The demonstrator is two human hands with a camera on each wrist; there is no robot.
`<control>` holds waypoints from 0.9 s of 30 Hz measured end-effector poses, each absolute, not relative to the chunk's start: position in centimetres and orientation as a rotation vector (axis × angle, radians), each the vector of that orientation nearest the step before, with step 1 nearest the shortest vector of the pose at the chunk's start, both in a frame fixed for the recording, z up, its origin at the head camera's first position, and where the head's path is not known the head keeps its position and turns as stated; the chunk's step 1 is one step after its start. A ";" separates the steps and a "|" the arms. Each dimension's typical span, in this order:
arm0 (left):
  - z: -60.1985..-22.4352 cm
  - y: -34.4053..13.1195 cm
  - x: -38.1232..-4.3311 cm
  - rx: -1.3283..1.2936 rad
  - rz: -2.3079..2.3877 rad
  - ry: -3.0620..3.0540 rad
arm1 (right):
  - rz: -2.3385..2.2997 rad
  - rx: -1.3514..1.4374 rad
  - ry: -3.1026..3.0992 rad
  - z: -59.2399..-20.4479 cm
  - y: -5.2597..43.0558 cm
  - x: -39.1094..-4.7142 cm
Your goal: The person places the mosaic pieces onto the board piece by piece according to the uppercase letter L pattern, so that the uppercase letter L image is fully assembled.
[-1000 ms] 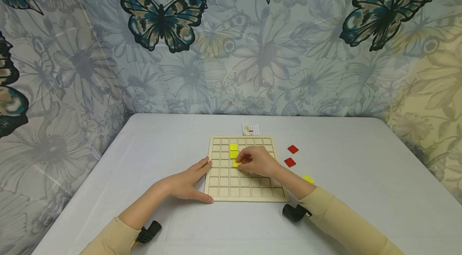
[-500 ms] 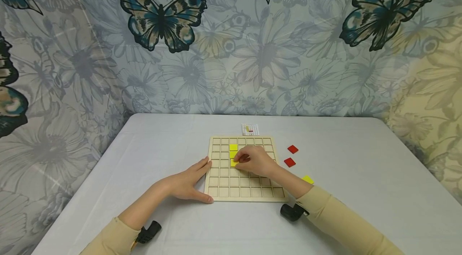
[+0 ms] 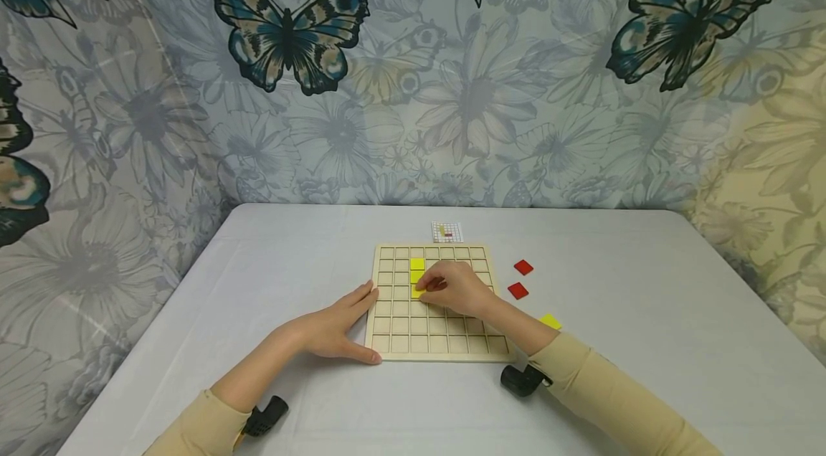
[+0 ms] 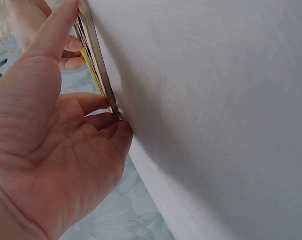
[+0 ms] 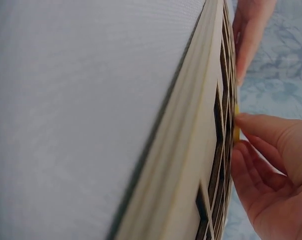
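A wooden grid board with square cells lies flat on the white table. Two yellow square tiles sit one below the other in a column of it, the upper yellow tile fully in sight. Just under them my right hand pinches a third yellow tile between thumb and fingers, partly covered by the fingertips. In the right wrist view that yellow tile is edge-on at the board's surface. My left hand rests against the board's left edge, fingers extended and thumb at the near corner.
To the right of the board lie two red tiles, a farther red tile and a nearer red tile. Another yellow tile is beside my right forearm. Behind the board is a small printed grid card.
My right hand has shifted slightly left with the yellow tile, which now lines up under the other two in the column. The left hand stays put.
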State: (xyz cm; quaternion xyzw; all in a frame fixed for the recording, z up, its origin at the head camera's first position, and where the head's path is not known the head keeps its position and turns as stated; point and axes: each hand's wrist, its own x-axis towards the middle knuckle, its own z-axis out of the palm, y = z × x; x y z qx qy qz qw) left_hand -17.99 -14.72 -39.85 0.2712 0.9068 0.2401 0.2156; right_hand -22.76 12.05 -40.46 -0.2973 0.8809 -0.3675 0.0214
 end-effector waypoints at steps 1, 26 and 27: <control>-39.9 -14.7 -18.0 0.752 0.665 2.515 | -1.140 -0.927 2.729 -40.4 12.1 -22.8; -39.8 -14.6 -18.0 0.755 0.665 2.512 | -1.289 -0.670 2.674 -39.4 14.3 -22.1; -39.8 -14.6 -17.9 0.755 0.666 2.511 | -1.294 -0.641 2.677 -39.3 14.6 -22.0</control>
